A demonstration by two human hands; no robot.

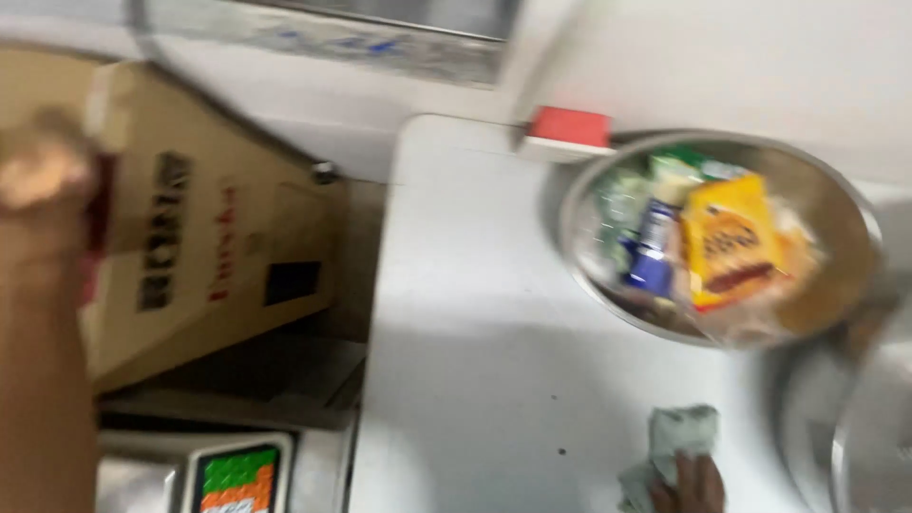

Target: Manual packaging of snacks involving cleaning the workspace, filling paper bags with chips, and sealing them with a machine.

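Cloth (676, 439), a crumpled pale grey-green rag, lies on the white counter (475, 332) at the near edge of the view, and the right hand (692, 486) presses on its lower end. Only the fingertips and knuckles of that hand show above the frame's bottom edge; they are curled down over the rag, gripping or pinning it, though blur hides how tightly.

Off to the left of that hand, past the counter's edge, sits a weighing scale (233, 475) with a keypad of green and orange buttons. The left forearm rises beside it along the frame's left side.

Farther out, the left hand (43, 171) is raised at the upper left, badly smeared by motion. It rests against the near corner of a brown cardboard box (204, 228) with dark and red printing, and something red shows just under the hand. Whether the fingers are closed on the box or only touching it I cannot tell.

Beyond the right hand, up and a little to its right, a round steel bowl (836, 190) stands on the counter, filled with packets: 1 yellow packet (731, 237), 1 blue packet (654, 252) and some green ones. Just beside the bowl's far left rim sits a small red and white block (567, 133). A second steel vessel (855, 437) curves in at the right hand's right.
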